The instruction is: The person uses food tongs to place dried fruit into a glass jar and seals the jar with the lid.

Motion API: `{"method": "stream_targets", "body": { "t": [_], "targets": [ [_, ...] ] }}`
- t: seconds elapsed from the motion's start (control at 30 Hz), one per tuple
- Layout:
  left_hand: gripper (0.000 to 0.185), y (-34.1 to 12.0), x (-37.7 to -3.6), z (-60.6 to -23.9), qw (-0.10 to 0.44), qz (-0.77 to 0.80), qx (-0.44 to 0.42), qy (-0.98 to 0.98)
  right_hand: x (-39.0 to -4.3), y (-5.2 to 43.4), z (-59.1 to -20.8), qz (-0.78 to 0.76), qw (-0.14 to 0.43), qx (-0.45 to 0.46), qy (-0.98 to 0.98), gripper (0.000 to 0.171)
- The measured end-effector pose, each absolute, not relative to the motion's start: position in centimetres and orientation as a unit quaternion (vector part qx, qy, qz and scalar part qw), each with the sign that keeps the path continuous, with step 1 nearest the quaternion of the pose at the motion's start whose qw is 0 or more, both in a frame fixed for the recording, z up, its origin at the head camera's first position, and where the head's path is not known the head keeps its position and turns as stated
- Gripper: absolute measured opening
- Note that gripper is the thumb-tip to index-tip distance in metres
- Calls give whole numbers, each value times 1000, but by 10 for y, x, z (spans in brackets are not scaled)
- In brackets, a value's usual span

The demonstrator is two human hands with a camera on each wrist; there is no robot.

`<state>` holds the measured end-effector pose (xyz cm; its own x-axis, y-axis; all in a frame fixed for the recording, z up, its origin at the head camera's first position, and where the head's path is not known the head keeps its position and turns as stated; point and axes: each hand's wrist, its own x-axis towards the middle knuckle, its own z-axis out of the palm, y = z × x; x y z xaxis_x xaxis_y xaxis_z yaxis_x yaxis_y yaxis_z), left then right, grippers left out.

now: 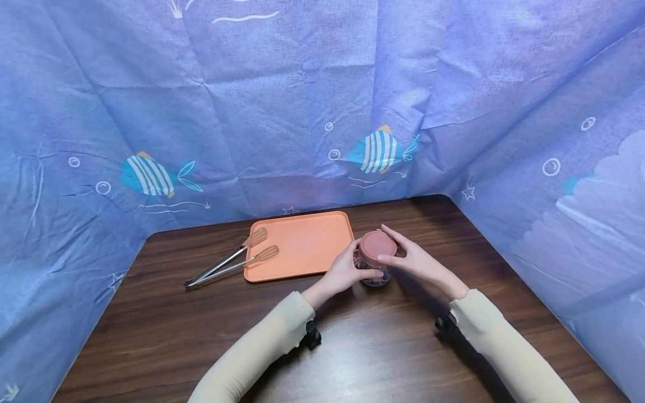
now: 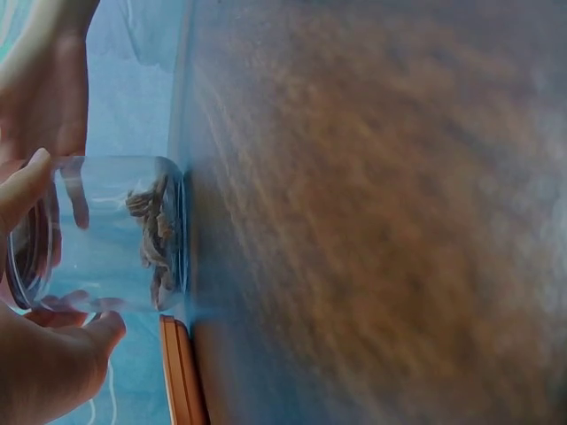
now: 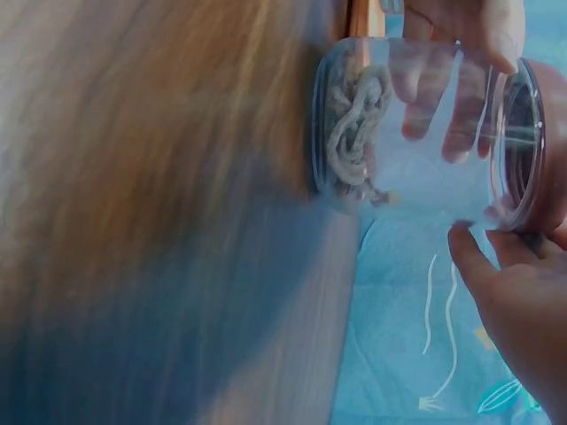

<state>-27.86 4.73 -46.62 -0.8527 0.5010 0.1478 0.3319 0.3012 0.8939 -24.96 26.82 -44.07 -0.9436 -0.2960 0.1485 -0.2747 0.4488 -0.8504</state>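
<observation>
**Head view: two hands on a lidded jar beside the tray**

Head view shows a clear jar [image 1: 374, 268] standing upright on the dark wooden table [image 1: 201, 347], just beside the right edge of an orange tray [image 1: 302, 246]. A dusty-pink lid [image 1: 377, 246] sits on top of it. The left hand [image 1: 347, 271] wraps its fingers round the jar's body from the left, while the right hand [image 1: 415, 260] curls thumb and fingers round the rim of the lid. Both hands are clamped on, one low, one high.

From the left wrist, the jar [image 2: 106, 235] is see-through, with a small brownish clump of something [image 2: 155, 239] lying at the bottom; I cannot tell what it is. The right wrist view gives the same: the knotted, rope-like clump [image 3: 354, 124] at the jar's base, fingertips [image 3: 469, 248] pressed at the lid end.

Left of the tray lie metal tongs [image 1: 229, 263], their flat tips resting on the tray's left rim. A blue cloth backdrop [image 1: 322, 101] printed with striped fish closes in the table on three sides. Cream sleeves [image 1: 262, 341] cover both forearms.
</observation>
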Motion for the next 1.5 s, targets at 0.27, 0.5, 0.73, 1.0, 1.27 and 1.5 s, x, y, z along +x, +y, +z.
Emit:
{"method": "stream_targets", "body": {
  "t": [0.27,0.5,0.73,1.0,1.27,1.5],
  "targets": [
    [92,47,-277,-466,82,527,262,805,-242,274,-443,-503,16,-182,845,94],
    [92,46,-275,-464,80,521,264,808,-241,273,-446,-489,-23,-179,853,89],
    [90,45,-278,-466,99,548,264,788,-248,267,-445,-479,-14,-187,858,91],
    [89,42,-281,-466,121,553,270,779,-263,277,-438,-525,97,-266,802,87],
    [91,35,-285,-464,174,545,283,769,-277,284,-436,-539,166,-321,761,92],
    [82,32,-288,-462,203,549,320,745,-288,286,-429,-543,238,-368,716,92]
  ]
}}
